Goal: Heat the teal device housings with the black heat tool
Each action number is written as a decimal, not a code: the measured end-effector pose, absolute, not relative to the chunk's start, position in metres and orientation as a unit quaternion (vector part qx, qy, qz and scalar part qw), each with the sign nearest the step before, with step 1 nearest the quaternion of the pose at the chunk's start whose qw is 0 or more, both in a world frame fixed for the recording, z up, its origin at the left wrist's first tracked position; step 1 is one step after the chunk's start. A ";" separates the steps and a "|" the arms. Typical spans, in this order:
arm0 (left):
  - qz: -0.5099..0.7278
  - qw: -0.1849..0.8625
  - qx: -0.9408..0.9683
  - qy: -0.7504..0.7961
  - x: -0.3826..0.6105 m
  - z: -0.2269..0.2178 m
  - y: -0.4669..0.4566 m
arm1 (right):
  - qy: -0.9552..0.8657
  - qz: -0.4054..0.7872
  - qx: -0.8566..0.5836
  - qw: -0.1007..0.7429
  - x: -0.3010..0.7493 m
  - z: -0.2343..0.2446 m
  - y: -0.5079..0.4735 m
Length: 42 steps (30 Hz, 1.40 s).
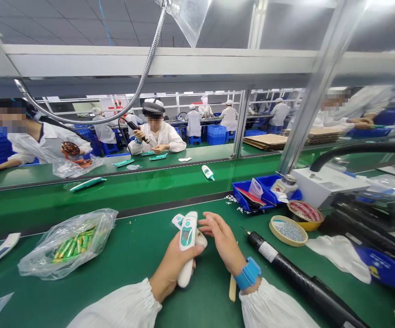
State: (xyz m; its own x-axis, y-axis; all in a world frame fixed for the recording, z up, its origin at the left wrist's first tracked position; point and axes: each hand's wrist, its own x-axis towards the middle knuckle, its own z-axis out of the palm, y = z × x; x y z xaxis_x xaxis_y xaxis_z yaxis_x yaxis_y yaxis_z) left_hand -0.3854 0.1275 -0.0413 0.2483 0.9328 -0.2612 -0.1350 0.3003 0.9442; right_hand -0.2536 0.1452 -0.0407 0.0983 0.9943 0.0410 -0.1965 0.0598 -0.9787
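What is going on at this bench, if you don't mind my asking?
A person at a green assembly bench holds a white-and-teal handheld thermometer in their left hand, with their open right hand beside it. A black electric screwdriver lies to the right, near a round tray of small grey screws. A clear plastic bag of green parts sits to the left. Beyond the glass partition, a co-worker holds a corded tool.
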 end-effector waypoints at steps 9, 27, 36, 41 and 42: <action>0.412 0.763 0.358 0.347 -0.388 -0.040 0.123 | -0.516 0.219 -0.625 0.544 -0.182 -0.029 0.083; 0.320 0.822 0.340 0.326 -0.384 -0.045 0.116 | -0.820 -0.127 -0.548 0.101 -0.108 -0.026 0.040; 0.295 0.800 0.364 0.375 -0.378 -0.047 0.110 | -0.904 -0.110 -0.380 0.161 -0.102 -0.027 0.044; 0.293 0.812 0.345 0.368 -0.361 -0.048 0.112 | -0.655 -0.037 -0.503 0.562 -0.099 -0.009 0.040; 0.293 0.817 0.334 0.367 -0.356 -0.048 0.113 | -0.569 -0.013 -0.510 0.645 -0.099 -0.001 0.046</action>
